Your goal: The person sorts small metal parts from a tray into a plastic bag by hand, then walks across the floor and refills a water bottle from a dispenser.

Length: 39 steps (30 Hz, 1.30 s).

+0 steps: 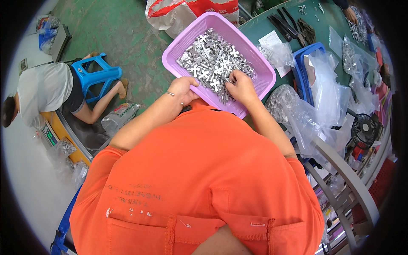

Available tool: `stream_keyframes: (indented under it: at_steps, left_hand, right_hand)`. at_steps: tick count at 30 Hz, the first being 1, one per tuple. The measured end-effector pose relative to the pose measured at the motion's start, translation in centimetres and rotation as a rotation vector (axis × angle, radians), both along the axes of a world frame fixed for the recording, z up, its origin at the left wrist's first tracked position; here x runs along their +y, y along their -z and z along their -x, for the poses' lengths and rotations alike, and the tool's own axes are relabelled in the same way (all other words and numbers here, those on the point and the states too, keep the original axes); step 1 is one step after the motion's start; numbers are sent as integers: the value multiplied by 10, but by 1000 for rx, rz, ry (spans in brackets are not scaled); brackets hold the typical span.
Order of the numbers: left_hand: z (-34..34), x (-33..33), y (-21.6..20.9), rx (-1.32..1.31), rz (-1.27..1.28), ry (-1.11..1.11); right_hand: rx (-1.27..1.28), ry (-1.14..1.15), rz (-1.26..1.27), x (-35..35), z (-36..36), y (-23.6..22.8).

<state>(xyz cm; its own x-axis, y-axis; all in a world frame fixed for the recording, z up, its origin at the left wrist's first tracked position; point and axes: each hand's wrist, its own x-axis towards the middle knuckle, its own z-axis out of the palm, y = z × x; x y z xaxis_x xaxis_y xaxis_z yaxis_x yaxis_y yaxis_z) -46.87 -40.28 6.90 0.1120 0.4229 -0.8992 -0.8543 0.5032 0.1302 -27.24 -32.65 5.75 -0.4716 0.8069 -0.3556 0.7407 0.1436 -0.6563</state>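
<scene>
A person in an orange shirt bends over a purple plastic basket (pixel 255 55) that rests tilted against the near edge of a green desk (pixel 259 26), partly over the lap. The basket holds a heap of small silver cross-shaped metal parts (pixel 212 61), piled mostly in its middle and near side. Both forearms reach forward from the shoulders, elbows bent outward. The left hand (pixel 183 89), a thin bracelet at its wrist, grips the basket's near rim, fingers curled over the edge and closed on it. The right hand (pixel 241 87) lies inside the basket on the heap, palm down, fingers bent and drawn together among the parts; whether it pinches one cannot be told. The two hands sit near each other, not touching. To the right, clear plastic bags (pixel 327 89) fill a blue crate (pixel 302 72), and a small black fan (pixel 364 129) stands beyond. On the floor at left, another person crouches by a blue stool (pixel 98 74)
</scene>
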Motion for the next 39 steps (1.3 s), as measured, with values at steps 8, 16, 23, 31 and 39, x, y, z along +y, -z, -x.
stream_keyframes:
  at_steps: [8,16,23,31,39]
  left_hand:
    - [1,4,-14,-9,-3,15]
    - [4,1,-3,-67,-17,36]
    - [3,4,-7,-43,70,14]
    - [5,4,-4,-94,88,9]
    - [4,1,2,-73,17,13]
  right_hand:
    - [670,521,1030,10,-7,-23]
    - [868,649,1013,9,-6,-34]
    - [-56,113,-33,39,38,-6]
    - [-150,147,58,43,38,3]
    - [599,559,814,37,7,-23]
